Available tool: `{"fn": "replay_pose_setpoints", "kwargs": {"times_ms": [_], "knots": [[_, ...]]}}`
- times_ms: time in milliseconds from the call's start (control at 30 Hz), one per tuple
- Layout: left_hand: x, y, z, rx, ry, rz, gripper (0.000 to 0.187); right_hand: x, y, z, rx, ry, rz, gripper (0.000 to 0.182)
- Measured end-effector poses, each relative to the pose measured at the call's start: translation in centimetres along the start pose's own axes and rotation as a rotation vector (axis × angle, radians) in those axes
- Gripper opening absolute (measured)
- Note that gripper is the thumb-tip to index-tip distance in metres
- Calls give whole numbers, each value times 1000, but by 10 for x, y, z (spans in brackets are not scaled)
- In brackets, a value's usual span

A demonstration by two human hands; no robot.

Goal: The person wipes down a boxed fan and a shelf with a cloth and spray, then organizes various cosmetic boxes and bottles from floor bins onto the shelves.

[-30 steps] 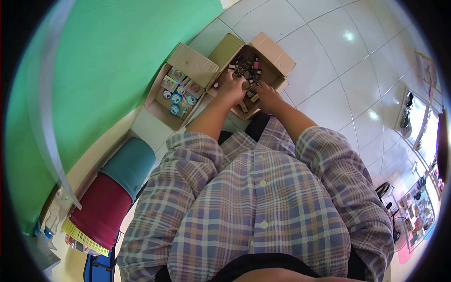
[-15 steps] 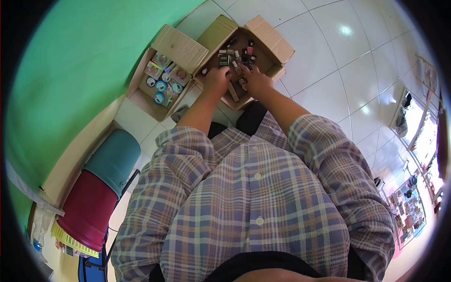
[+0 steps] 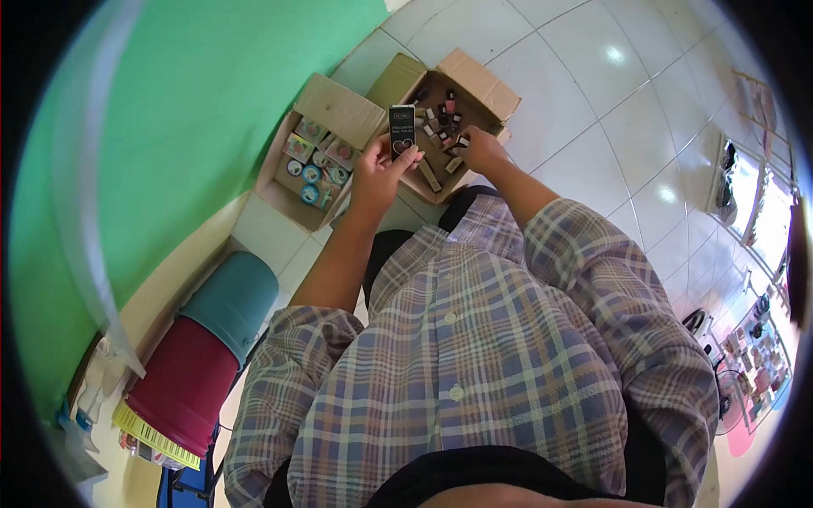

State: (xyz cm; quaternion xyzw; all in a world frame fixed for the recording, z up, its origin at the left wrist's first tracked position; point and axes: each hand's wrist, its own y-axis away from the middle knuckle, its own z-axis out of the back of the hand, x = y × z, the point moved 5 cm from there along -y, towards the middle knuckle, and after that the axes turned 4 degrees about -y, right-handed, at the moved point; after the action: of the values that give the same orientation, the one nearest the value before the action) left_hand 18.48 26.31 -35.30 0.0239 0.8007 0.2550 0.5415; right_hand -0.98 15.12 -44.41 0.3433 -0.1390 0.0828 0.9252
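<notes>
My left hand [image 3: 381,168] grips a small black carton [image 3: 403,133] with white print and a heart outline, held up over the near left side of an open cardboard box [image 3: 479,82]. My right hand [image 3: 483,151] reaches into that box from its right side, fingers closed on a small nail polish bottle [image 3: 462,141]. Several more nail polish bottles [image 3: 445,118] with dark caps lie loose around it. A narrow flat carton [image 3: 429,176] rests at the box's near edge.
On the left stands a second open cardboard box [image 3: 288,190] with blue-lidded round tubs [image 3: 311,194] and small packs. A green wall [image 3: 186,102] runs beside it. Teal [image 3: 230,296] and maroon buckets [image 3: 182,381] are at lower left. White floor tiles [image 3: 567,110] spread rightward.
My left hand has lifted the black carton up out of the box. My right hand has shifted toward the right side of the box. The view has tilted slightly.
</notes>
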Motion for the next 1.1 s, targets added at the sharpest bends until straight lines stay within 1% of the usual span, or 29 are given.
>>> {"fn": "replay_pose_setpoints", "kwargs": {"times_ms": [67,100,167,200,233,267,300,333,367,400,467,500,567,600,667,700,733,800,833,900,933,1033,1100], "knots": [[-21,3,1,-3,2,-3,26,-1,-11,4,1,-200,59,35],[-33,5,1,-7,26,1,23,1,-17,11,-11,-206,79,35],[-78,18,-12,-12,54,-46,25,9,-13,29,221,-762,-18,43],[-98,24,-15,-18,79,-70,27,22,-9,44,213,-760,17,43],[-117,32,-18,-29,70,-101,27,39,2,54,374,-1149,19,39],[-109,26,-1,-38,42,-143,26,61,-11,29,589,-1527,16,35],[-126,31,-2,-19,19,-199,26,77,-7,40,603,-1516,63,35],[-141,38,0,-32,10,-245,26,100,4,52,805,-1553,185,33],[-152,44,-2,5,-12,-274,26,117,19,67,1006,-1565,310,33],[-162,52,-3,37,-34,-298,26,141,42,87,1018,-1531,356,33],[-180,66,-2,13,-29,-382,26,184,94,124,894,-1616,290,27],[-186,72,-2,15,-26,-411,26,190,104,132,901,-1588,325,27],[-197,84,-5,5,-3,-489,25,204,122,152,962,-1540,468,32],[-203,90,-9,10,-2,-525,25,207,137,166,954,-1518,503,32],[-212,100,-14,-6,-38,-544,26,206,161,196,716,-1297,688,42],[-211,98,-16,14,-53,-556,28,202,162,202,695,-1263,689,49],[-216,99,-17,27,-73,-578,28,203,166,210,681,-1270,721,49],[-216,98,-15,-13,-154,-585,28,205,176,218,645,-1159,775,47],[-215,96,-18,4,-143,-586,29,200,177,223,624,-1154,782,47],[-222,99,-23,-3,-121,-638,29,207,184,232,741,-1197,900,49],[-230,100,-26,-7,-102,-678,30,211,186,237,739,-1176,924,49],[-254,111,-33,-11,-106,-796,32,224,197,253,698,-1129,1017,49],[-264,115,-36,-20,-127,-828,32,228,205,263,612,-1112,1098,49]]}}
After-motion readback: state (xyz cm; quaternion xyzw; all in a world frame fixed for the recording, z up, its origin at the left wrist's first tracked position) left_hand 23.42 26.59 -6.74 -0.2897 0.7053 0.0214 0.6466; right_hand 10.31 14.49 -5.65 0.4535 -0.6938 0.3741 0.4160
